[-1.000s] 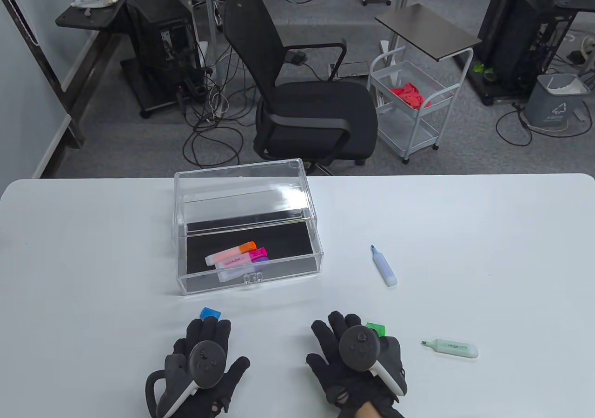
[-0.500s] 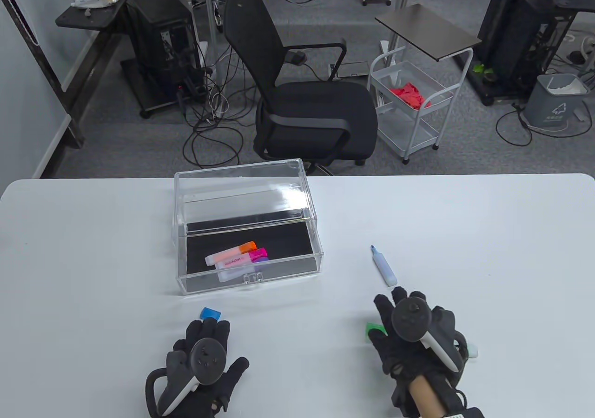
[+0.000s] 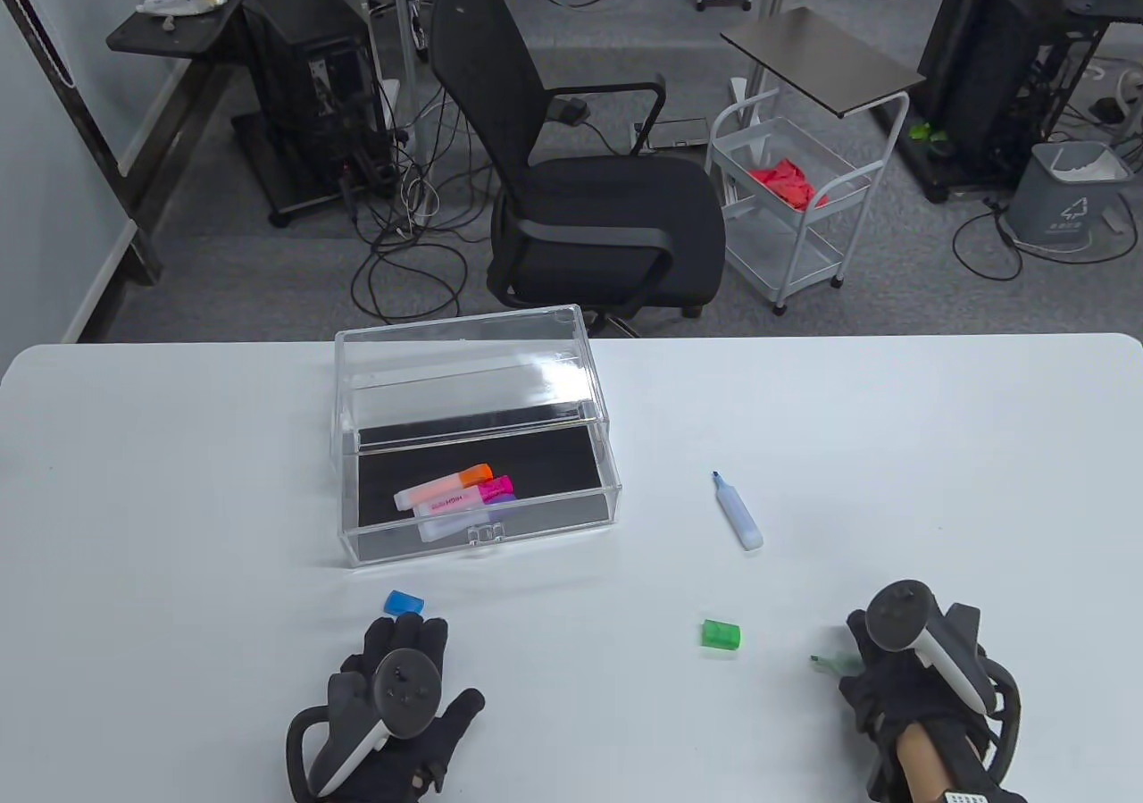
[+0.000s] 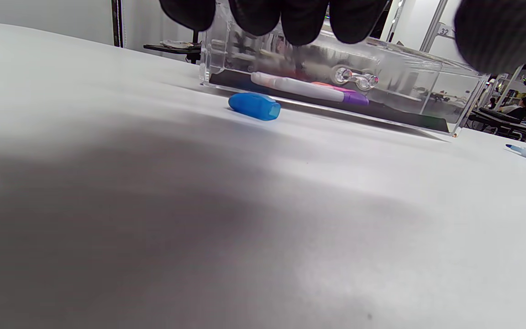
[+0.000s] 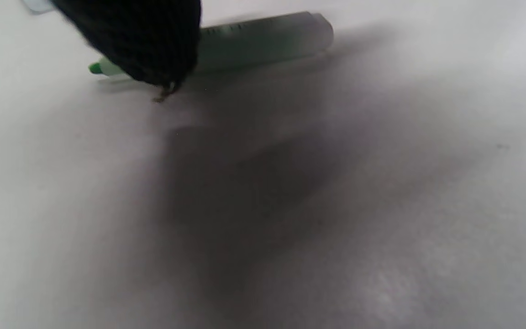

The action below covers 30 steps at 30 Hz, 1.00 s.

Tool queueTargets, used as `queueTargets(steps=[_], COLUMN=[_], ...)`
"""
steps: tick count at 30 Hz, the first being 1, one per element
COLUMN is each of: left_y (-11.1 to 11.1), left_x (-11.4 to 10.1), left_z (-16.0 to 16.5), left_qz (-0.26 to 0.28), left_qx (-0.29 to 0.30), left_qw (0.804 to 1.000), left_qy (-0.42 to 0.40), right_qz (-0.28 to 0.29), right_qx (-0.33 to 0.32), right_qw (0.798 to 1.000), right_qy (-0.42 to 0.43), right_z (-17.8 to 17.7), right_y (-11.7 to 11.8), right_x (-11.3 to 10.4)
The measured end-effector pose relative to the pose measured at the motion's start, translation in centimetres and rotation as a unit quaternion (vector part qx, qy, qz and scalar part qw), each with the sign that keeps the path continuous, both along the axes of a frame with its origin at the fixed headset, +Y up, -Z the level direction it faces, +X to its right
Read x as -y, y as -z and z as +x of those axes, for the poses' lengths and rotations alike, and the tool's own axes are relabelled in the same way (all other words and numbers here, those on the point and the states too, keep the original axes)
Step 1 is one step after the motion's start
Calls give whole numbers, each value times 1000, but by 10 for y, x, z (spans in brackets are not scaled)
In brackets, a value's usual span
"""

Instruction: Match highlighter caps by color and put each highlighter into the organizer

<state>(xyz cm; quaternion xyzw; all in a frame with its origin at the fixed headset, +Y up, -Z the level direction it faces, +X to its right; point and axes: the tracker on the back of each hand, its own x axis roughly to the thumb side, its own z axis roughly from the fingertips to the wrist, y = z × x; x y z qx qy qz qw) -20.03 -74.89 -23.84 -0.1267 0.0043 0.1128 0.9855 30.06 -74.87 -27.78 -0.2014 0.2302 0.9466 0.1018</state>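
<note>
**Right hand over the green highlighter, caps loose on the table**

Landmark: the clear organizer point(image 3: 473, 446), lid up, on the white table point(image 3: 179, 481). Inside it, three capped highlighters lie together on the black floor: orange point(image 3: 444, 485), pink point(image 3: 464, 497), purple point(image 3: 464, 520).

Just in front of the organizer, a blue cap point(image 3: 404, 604) lies alone. Behind that cap, toward the person, the left hand point(image 3: 393, 705) rests flat, fingers spread and straight, gripping nothing; fingertips near the cap, apart from it.

To the organizer's right, an uncapped blue highlighter point(image 3: 738, 512) lies on the table. Further right and nearer the person, a green cap point(image 3: 721, 634) lies by itself.

Beyond that cap, the right hand point(image 3: 902, 669) covers most of the green highlighter point(image 5: 254, 41), only the tip showing from above. Wrist view is blurred: one fingertip point(image 5: 144, 41) is in front of the barrel. Cannot tell whether the hand grips it.
</note>
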Motion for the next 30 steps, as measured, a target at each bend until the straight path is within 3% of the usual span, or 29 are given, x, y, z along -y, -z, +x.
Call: queueTargets(steps=[4, 17, 23, 30], left_y=[0, 0, 1, 0], left_x=[1, 2, 3, 2], left_z=[0, 0, -1, 4], left_qz=[-3, -10, -3, 4], left_qx=[-2, 0, 2, 13], left_qw=[1000, 1000, 1000, 998], left_qy=[0, -12, -27, -62], right_qz=[-19, 14, 71, 109], right_qx=[4, -55, -66, -150], right_qw=[1000, 995, 995, 983], right_qy=[-16, -86, -36, 5], right_z=[5, -12, -17, -58], right_y=[2, 3, 0, 0], right_x=[9, 15, 1, -17])
